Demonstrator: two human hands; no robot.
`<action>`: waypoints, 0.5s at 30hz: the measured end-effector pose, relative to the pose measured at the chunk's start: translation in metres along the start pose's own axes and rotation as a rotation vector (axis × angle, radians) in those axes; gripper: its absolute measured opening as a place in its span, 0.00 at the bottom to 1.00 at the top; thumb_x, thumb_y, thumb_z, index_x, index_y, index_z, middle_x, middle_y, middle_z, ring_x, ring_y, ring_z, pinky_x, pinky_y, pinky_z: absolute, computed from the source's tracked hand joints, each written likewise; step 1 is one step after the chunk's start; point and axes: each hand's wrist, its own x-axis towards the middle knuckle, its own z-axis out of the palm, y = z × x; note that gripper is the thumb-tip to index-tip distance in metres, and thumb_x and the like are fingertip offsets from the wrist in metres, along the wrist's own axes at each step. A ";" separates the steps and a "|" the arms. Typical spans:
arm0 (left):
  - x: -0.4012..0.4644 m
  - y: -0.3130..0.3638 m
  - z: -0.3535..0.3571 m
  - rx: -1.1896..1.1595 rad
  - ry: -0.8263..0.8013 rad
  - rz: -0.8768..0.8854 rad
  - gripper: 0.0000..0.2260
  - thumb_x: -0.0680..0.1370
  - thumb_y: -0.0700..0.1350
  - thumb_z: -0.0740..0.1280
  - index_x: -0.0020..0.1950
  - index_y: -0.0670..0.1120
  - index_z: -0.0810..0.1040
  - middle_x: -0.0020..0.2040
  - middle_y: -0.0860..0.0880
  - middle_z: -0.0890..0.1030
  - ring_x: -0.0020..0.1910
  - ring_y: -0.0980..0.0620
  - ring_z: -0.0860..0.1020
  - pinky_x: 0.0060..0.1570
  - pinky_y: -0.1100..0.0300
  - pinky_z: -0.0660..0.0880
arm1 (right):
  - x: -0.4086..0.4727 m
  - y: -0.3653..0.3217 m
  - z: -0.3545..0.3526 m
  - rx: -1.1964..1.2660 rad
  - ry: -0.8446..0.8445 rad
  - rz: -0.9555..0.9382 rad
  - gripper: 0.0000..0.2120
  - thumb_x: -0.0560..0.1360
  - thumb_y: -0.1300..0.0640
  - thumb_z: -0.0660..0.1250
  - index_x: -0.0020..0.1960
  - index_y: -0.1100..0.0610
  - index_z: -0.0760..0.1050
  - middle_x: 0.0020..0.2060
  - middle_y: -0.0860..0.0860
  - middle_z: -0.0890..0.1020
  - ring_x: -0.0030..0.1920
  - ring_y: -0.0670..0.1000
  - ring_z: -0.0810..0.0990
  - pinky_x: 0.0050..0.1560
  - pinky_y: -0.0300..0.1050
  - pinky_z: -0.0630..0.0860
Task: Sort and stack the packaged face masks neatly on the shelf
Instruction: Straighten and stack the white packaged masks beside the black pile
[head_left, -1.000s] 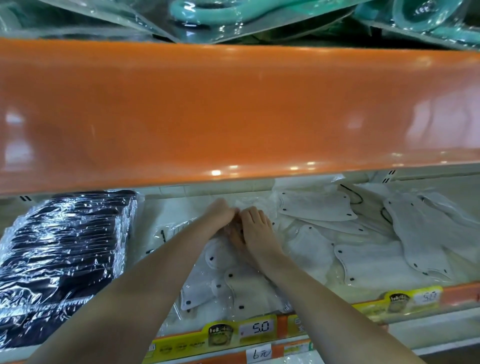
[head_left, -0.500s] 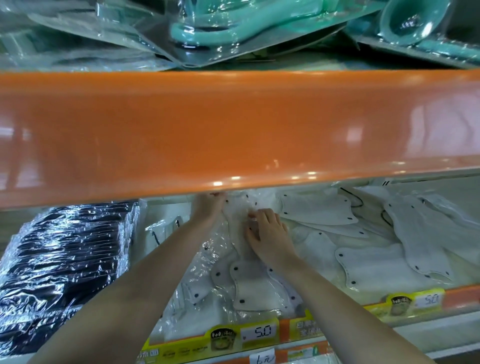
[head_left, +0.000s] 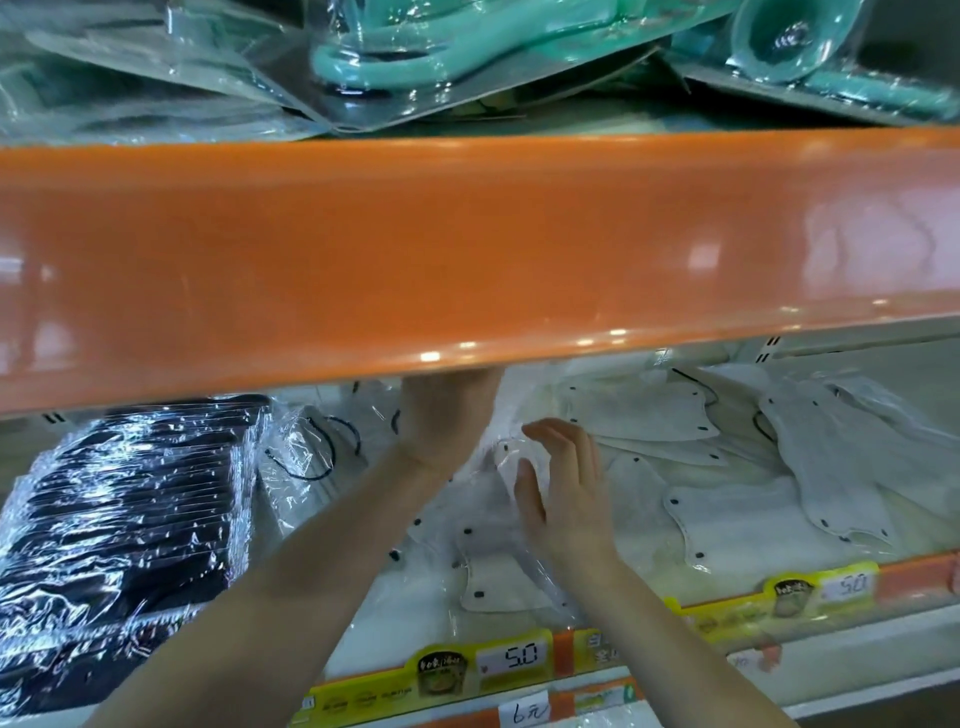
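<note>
White packaged masks (head_left: 691, 499) strewn flat, overlapping, mid-shelf; black packaged masks (head_left: 124, 525) stacked left.

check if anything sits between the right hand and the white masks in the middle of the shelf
Nothing visible does. The right hand is open, right over the loose white packaged masks, its thumb against the clear wrap. The left hand reaches further back, its fingers hidden behind the orange shelf edge.

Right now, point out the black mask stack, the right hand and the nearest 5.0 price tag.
black mask stack (head_left: 124, 530), head view, on its wrapped top face.
right hand (head_left: 563, 488), head view, on the back of the hand.
5.0 price tag (head_left: 514, 659), head view, on the printed number.
</note>
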 end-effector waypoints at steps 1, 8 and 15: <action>-0.008 0.007 -0.001 -0.058 -0.028 0.107 0.04 0.74 0.38 0.70 0.46 0.45 0.83 0.41 0.49 0.85 0.41 0.49 0.83 0.40 0.54 0.79 | -0.005 -0.005 -0.005 0.013 0.017 -0.030 0.13 0.77 0.58 0.59 0.61 0.55 0.67 0.57 0.50 0.71 0.56 0.51 0.72 0.57 0.46 0.71; -0.085 0.028 0.003 -0.101 -0.240 0.200 0.07 0.71 0.41 0.68 0.45 0.47 0.84 0.49 0.49 0.84 0.48 0.50 0.83 0.46 0.58 0.77 | -0.022 -0.005 -0.029 -0.072 0.049 -0.088 0.09 0.77 0.59 0.57 0.57 0.56 0.70 0.53 0.52 0.73 0.52 0.53 0.73 0.54 0.45 0.69; -0.103 0.043 -0.004 -0.217 -0.723 -0.040 0.15 0.71 0.52 0.60 0.51 0.51 0.82 0.56 0.54 0.81 0.56 0.54 0.78 0.47 0.63 0.75 | -0.030 0.023 -0.025 -0.329 -0.330 0.160 0.17 0.72 0.51 0.58 0.58 0.56 0.72 0.57 0.53 0.77 0.56 0.54 0.76 0.57 0.46 0.70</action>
